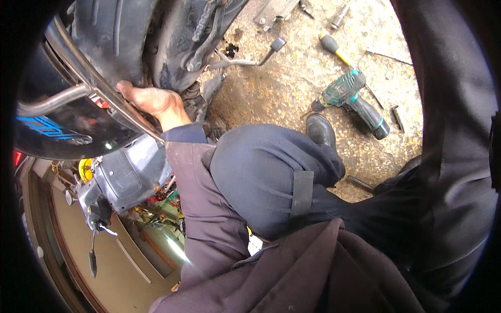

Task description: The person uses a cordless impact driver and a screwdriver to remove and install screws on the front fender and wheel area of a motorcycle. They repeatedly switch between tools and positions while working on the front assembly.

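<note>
My left hand [151, 101] reaches up under the rear of a black motorcycle [120, 31], against the dark inner fender beside a chrome rail [104, 94]. Its fingertips are hidden behind the rail and bodywork, so I cannot tell whether it grips anything. My left forearm in a grey-purple sleeve [203, 208] rises from the lower edge. Only a dark sleeve [454, 130] of my right arm shows along the right rim; that hand is out of the picture. My bent knee [261, 172] in dark blue trousers fills the middle.
A teal and black cordless drill [352, 96] lies on the gravelly ground to the right, with a yellow-and-black-handled screwdriver [331, 46] beyond it. A metal foot lever [271, 49] juts from the motorcycle. My black shoe [321, 130] rests near the drill. A grey machine part with a lever [115, 182] sits lower left.
</note>
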`<action>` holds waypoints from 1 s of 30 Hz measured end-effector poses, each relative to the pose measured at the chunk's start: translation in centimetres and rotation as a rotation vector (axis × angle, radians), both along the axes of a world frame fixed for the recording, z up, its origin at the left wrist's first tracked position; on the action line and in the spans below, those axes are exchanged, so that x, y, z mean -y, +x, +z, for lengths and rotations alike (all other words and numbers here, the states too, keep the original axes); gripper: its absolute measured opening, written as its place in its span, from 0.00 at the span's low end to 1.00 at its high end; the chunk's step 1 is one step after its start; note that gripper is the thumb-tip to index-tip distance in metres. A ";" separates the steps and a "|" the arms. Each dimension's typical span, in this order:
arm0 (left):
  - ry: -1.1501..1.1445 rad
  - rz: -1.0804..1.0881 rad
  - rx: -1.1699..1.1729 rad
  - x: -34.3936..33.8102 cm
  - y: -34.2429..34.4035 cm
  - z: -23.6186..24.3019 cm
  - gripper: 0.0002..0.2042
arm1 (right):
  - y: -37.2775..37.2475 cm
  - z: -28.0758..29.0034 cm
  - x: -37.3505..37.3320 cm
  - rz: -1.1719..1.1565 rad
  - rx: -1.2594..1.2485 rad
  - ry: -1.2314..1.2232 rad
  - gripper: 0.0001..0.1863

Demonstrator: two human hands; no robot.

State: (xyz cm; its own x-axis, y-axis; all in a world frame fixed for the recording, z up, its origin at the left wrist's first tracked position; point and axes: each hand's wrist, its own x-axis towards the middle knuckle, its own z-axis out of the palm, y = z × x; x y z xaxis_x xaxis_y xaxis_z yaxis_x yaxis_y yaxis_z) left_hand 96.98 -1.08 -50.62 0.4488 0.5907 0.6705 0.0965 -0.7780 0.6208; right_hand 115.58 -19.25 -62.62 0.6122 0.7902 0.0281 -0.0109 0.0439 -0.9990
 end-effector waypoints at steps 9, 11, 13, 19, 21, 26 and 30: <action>0.059 -0.020 0.059 -0.4 0.4 0.3 0.30 | -0.6 0.5 -0.3 -0.020 0.007 0.043 0.26; 0.123 -0.019 0.040 0.0 0.4 0.3 0.30 | -0.7 0.6 -0.4 -0.024 0.009 0.049 0.26; 0.098 -0.099 -0.005 0.3 0.5 0.3 0.30 | -0.8 0.8 -0.5 -0.032 0.016 0.053 0.26; -0.002 -0.040 -0.001 -0.4 0.7 0.5 0.26 | -1.2 1.2 -1.0 -0.044 0.025 0.066 0.27; 0.085 -0.091 -0.041 -0.7 0.4 0.5 0.26 | -1.5 1.4 -1.1 -0.043 0.028 0.071 0.28; 0.018 -0.023 -0.037 -0.6 0.2 0.5 0.27 | -1.9 1.8 -1.6 -0.053 0.028 0.086 0.29; -0.050 -0.069 -0.057 0.0 0.3 1.0 0.28 | -2.4 2.1 -2.2 -0.051 0.042 0.099 0.30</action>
State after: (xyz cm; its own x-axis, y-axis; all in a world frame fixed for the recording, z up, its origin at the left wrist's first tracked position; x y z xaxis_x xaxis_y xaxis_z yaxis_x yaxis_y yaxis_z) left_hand 97.30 -1.13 -49.65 0.5266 0.5893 0.6128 0.0802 -0.7520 0.6542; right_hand 113.16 -17.09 -60.57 0.6479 0.7504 0.1308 0.0359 0.1414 -0.9893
